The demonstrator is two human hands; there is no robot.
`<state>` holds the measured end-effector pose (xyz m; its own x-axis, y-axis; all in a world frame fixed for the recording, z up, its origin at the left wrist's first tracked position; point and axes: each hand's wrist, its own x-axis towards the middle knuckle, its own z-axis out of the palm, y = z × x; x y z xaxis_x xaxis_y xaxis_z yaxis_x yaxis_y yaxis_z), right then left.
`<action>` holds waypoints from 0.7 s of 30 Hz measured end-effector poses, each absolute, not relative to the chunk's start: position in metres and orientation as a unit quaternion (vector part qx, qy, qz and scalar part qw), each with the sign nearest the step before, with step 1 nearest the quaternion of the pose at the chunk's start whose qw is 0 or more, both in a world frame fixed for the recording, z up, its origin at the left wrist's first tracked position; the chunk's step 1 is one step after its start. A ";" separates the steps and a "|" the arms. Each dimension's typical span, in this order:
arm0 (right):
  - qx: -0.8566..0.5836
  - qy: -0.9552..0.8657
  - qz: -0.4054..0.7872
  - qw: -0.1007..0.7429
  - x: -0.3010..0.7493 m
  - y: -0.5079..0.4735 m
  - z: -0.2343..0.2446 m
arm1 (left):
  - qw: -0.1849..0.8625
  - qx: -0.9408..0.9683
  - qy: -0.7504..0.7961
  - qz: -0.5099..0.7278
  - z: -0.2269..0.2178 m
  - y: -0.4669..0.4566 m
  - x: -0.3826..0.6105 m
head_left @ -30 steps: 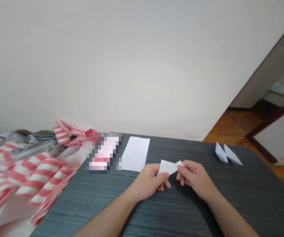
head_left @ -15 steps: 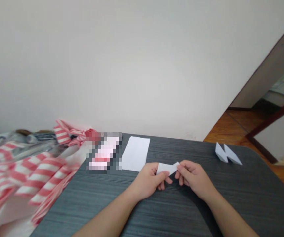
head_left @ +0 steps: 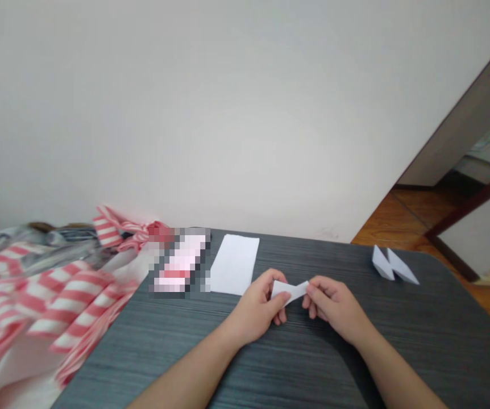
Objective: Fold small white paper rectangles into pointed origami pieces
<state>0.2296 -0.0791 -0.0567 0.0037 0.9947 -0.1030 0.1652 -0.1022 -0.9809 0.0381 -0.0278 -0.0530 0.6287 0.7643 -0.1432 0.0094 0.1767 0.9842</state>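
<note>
A small folded piece of white paper [head_left: 291, 290] is stretched between my two hands, above the dark table [head_left: 177, 352]. My left hand [head_left: 262, 304] grips its left part, thumb on top and fingers behind. With thumb and fingertips, my right hand [head_left: 330, 304] pinches the upper right corner. The paper bends upward toward that corner. Behind my left hand lies a stack of white paper [head_left: 234, 264], flat on the table. Two pointed folded-paper pieces [head_left: 392, 266] stand side by side at the far right.
A pixelated pink-and-white item [head_left: 181, 264] lies at the table's back left. Red-and-white striped cloth [head_left: 66, 301] is heaped beyond the left edge. A pale wall [head_left: 245, 113] rises right behind the table; wooden floor [head_left: 381, 218] shows at the right.
The fingers of my left hand have shifted, with one now raised behind the paper's upper edge. The paper has tilted slightly. My right hand keeps its pinch.
</note>
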 end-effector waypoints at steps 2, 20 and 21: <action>-0.556 -0.506 0.490 0.440 0.230 -0.079 -0.056 | 0.688 0.590 0.327 0.268 -0.054 -0.028 0.037; -0.565 -0.490 0.498 0.439 0.236 -0.079 -0.057 | 0.670 0.628 0.312 0.245 -0.052 -0.027 0.034; -0.567 -0.486 0.498 0.439 0.236 -0.079 -0.058 | 0.667 0.631 0.310 0.245 -0.051 -0.027 0.034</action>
<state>0.2362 -0.0791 -0.0578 0.0301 0.9900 -0.1381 0.1138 -0.1406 -0.9835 0.0338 -0.0273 -0.0512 0.6879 0.7182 -0.1053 0.0654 0.0832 0.9944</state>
